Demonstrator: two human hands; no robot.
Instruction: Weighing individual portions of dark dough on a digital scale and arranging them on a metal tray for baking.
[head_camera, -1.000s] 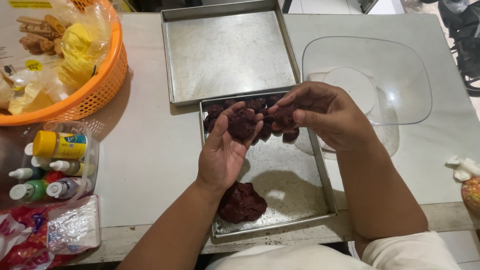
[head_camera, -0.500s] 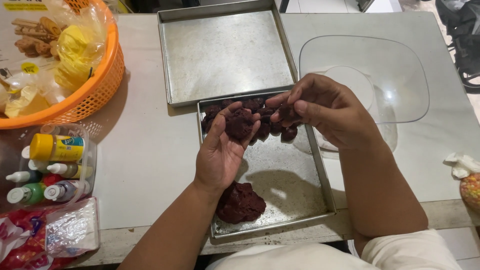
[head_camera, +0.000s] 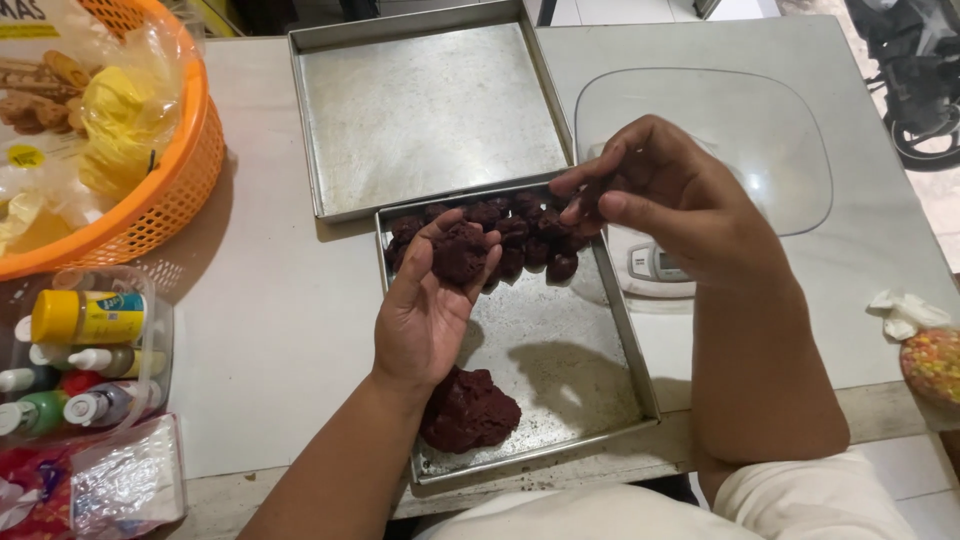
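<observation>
My left hand (head_camera: 430, 310) lies palm up over a square metal tray (head_camera: 560, 360) and cups a lump of dark red-brown dough (head_camera: 460, 255). My right hand (head_camera: 665, 205) hovers above the tray's far right corner, fingers pinched together on a small bit of the same dough (head_camera: 597, 192). Several rolled dough balls (head_camera: 520, 235) sit in rows along the tray's far edge. A larger mass of dough (head_camera: 470, 410) rests at the tray's near left corner, partly under my left wrist.
A second metal tray (head_camera: 430, 110) lies behind the first. A clear bowl (head_camera: 740, 130) stands on a white kitchen scale (head_camera: 650, 265) at the right. An orange basket (head_camera: 150, 190) with bagged snacks and a tub of small bottles (head_camera: 80, 360) are at the left.
My right hand has lifted away from the left palm and the dough balls, moving up and to the right. My left hand keeps cupping the lump.
</observation>
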